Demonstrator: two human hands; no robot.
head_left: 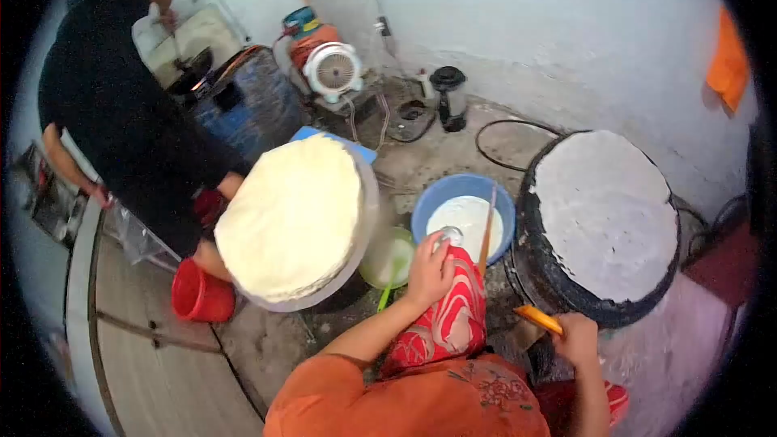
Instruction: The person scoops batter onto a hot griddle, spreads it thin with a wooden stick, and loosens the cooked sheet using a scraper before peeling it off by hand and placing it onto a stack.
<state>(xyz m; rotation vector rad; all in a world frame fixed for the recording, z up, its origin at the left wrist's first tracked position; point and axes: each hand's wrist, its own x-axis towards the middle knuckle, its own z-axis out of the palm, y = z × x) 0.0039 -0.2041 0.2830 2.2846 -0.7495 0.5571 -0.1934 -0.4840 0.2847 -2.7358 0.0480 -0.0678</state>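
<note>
My left hand (429,273) rests by my red-and-white patterned knee, its fingers closed around a small shiny metal cup (452,235). Just beyond is a blue basin (421,209) of white batter (461,214), with a wooden stick (489,231) leaning in it. My right hand (578,335) grips a flat orange-yellow tool (539,320); its exact kind is unclear. That hand is in front of a round black griddle (622,307), over which a thin white sheet of batter (603,210) is spread.
At left, a person in dark clothes (121,97) stands beside a large stack of pale round sheets (291,218). A green bowl (376,267), red bucket (188,295), blower (334,70), blue barrel (255,105) and dark-topped jug (449,97) stand around. A black cable (498,123) loops behind the griddle.
</note>
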